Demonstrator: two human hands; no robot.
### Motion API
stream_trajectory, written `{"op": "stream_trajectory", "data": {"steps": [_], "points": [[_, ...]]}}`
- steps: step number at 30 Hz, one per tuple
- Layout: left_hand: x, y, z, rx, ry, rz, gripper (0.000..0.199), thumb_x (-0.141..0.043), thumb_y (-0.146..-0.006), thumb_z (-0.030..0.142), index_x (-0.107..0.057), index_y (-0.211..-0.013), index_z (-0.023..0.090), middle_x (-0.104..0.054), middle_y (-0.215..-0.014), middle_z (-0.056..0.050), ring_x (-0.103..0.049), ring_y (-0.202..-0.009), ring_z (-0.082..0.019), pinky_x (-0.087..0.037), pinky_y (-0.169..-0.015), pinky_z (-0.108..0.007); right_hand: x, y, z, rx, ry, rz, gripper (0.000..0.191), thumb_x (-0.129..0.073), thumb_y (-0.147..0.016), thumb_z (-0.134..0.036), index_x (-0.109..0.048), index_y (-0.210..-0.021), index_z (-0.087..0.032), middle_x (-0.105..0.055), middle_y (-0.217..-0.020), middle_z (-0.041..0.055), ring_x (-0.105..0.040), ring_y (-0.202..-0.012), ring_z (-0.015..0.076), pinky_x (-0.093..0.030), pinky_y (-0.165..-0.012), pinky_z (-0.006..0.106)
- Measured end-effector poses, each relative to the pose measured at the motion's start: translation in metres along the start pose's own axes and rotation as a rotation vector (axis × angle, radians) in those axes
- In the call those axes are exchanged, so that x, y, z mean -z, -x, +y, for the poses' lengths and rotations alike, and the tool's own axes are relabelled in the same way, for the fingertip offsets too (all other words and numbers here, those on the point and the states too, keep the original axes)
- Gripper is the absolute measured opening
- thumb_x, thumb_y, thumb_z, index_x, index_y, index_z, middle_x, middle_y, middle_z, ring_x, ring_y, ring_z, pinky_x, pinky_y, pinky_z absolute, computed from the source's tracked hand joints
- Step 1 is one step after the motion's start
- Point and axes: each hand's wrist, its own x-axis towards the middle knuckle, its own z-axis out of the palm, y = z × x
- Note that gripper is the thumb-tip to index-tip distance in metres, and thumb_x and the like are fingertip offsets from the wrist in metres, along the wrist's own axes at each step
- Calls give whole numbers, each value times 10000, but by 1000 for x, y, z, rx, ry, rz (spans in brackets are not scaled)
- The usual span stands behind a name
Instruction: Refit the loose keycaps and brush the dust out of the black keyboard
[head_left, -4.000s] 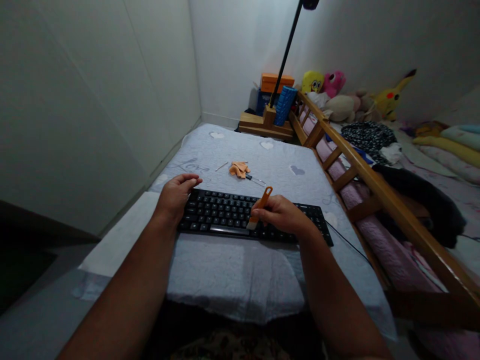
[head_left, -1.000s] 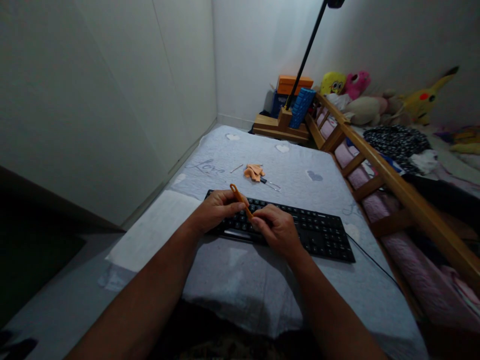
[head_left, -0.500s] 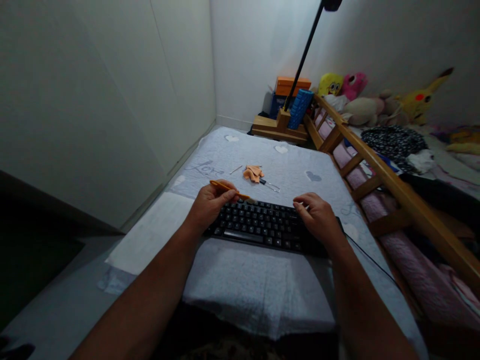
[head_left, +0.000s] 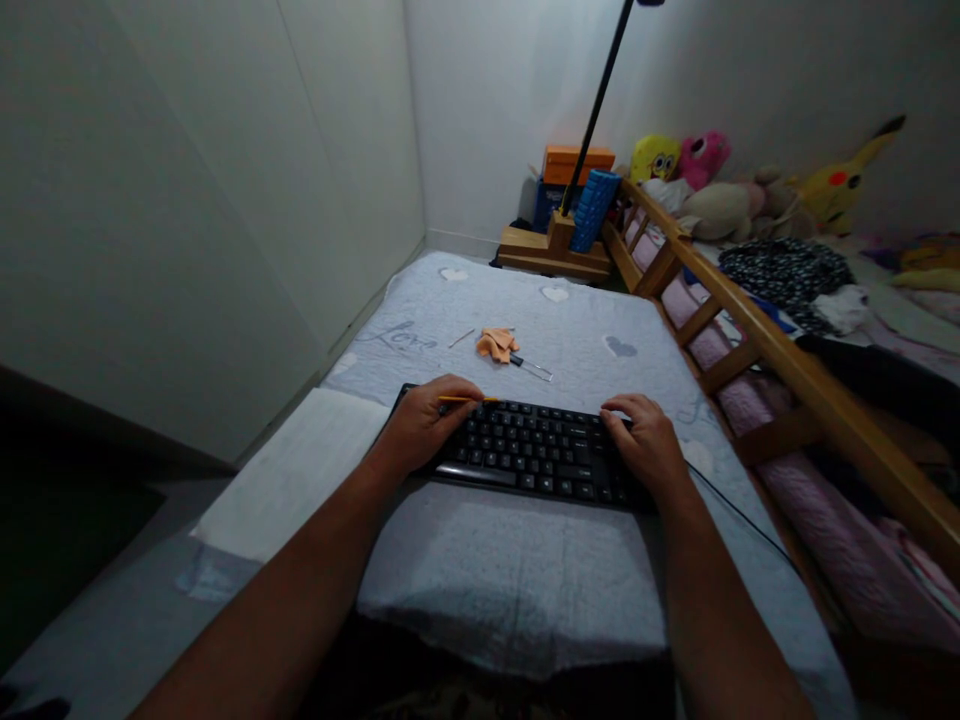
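A black keyboard (head_left: 517, 445) lies on a pale blue bedspread (head_left: 510, 560). My left hand (head_left: 427, 420) is over its left end, closed on a thin orange-handled brush (head_left: 457, 399); the brush's tip is close to the keyboard's back edge. My right hand (head_left: 641, 435) rests at the right end, thumb and fingers closed about the back edge; some fingertips are hidden. Beyond the keyboard lie a crumpled orange cloth (head_left: 497, 344), a wire keycap puller (head_left: 532, 368) with a dark handle, and a thin stick-like tool (head_left: 461, 338).
White cloth or paper (head_left: 285, 470) is spread at the left, beside a pale cabinet wall (head_left: 225, 200). A wooden rail (head_left: 750, 330) runs along the right. The keyboard's cable (head_left: 742, 515) trails right. At the back stands a lamp on a wooden base (head_left: 555, 250).
My left hand has lowered and turned the brush flatter toward the keyboard's back edge. My right hand has come down onto the keyboard's right end. The camera view has shifted slightly.
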Motion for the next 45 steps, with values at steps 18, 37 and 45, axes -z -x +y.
{"op": "stream_trajectory", "data": {"steps": [18,37,45], "points": [[0,-1,8,171,182,91,145,-689,-837,349,-736,-875,217,-742,-876,-33,-687,-870,-220,-512,-837,-366,1,2,-5,-38,-50,30,238,-540,-910,-363,-712,-864,-205,-714,-948,122,-653,-944,279,-494,-898,437],[-4,-7,4,201,-141,290,203,-603,-866,376,-691,-863,192,-722,-749,-29,-695,-726,-211,-513,-726,-327,2,2,-9,-24,-43,26,209,-543,-896,-330,-698,-857,-196,-699,-932,111,-656,-924,268,-502,-865,410],[0,-7,10,194,-163,492,176,-609,-873,358,-673,-845,197,-710,-730,-20,-688,-680,-185,-531,-709,-312,2,2,-9,-19,-48,31,196,-544,-901,-314,-697,-869,-195,-691,-929,104,-656,-918,263,-500,-855,404]]}}
